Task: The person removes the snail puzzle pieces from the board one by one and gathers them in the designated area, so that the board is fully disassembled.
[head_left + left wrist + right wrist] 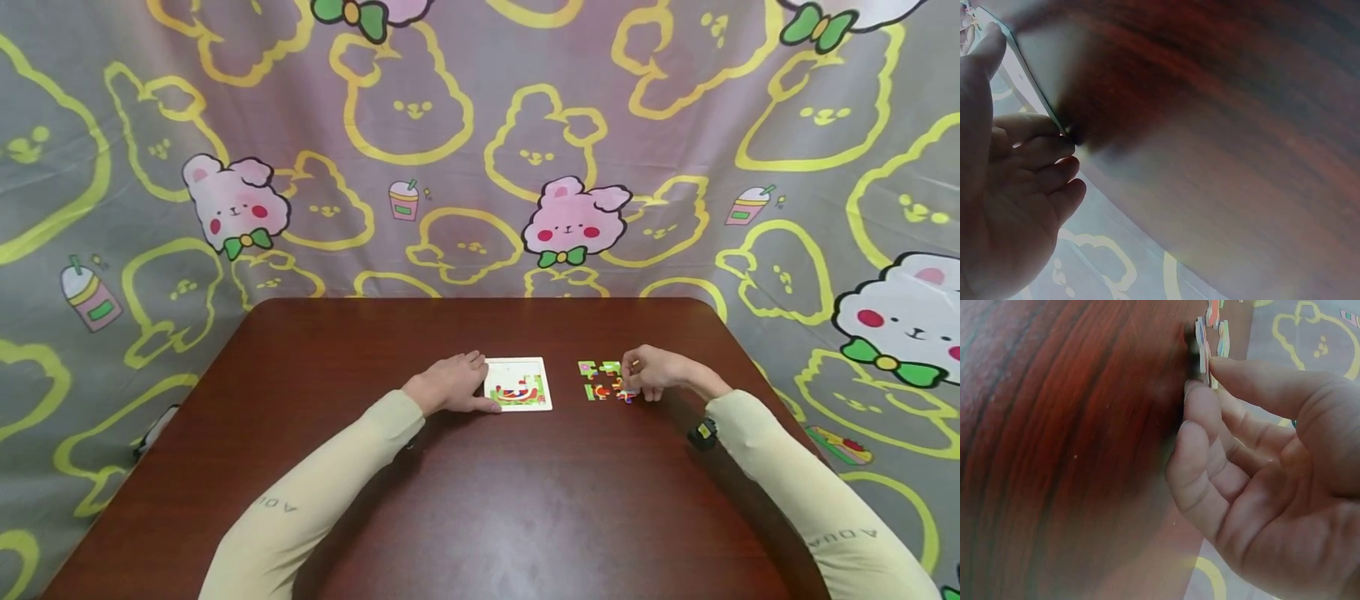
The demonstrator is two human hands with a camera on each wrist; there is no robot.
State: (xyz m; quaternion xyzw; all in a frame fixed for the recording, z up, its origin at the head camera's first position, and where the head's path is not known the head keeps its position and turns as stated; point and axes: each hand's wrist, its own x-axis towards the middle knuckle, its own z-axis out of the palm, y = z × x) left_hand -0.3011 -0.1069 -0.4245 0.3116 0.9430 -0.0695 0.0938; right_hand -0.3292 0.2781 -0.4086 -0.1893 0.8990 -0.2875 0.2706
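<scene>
While the left hand [453, 383] holds the tray [516, 369], the right hand [658, 371] pinches a piece [1202, 353]

Curtain [442, 187]: across the top and sides of the frame. Table [480, 500]: lower middle. Left hand, at centre: thumb and forefinger spread, closed about the tray's left edge. Right hand, right of centre: thumb and forefinger together on the piece. Tray, centre: picture filling the lower part, upper part largely blank. Loose pieces [602, 392]: just left of the right fingertips. Whether the held piece clears the table cannot be told. Assessment: a light pinch on its edges, lifted straight up, should spare the neighbours; picture side up is advised, and steady left-hand pressure should stop the tray sliding.
</scene>
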